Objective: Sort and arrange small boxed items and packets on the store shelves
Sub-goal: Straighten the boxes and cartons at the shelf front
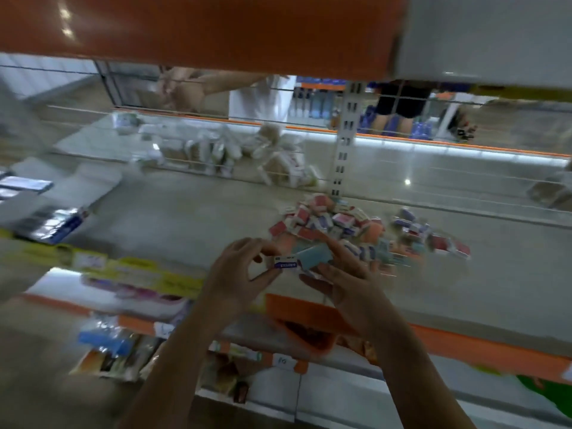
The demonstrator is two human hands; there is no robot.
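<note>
Mid-sort: boxes picked from the pile, not yet placed.

Left hand [238,267] pinches a small white-and-blue box [286,262] between thumb and fingertips, above the shelf [173,218] front. Just right, touching it, a pale blue box [315,257] sits against the right hand [346,274], fingers curled round it, though blur hides the exact grip. Far right lies the loose pile [334,221]. Next move, likely: line up the held boxes and set them in a neat row on bare shelf left of the pile.

Shop, orange-edged shelves [464,342], price labels [89,261]
</note>
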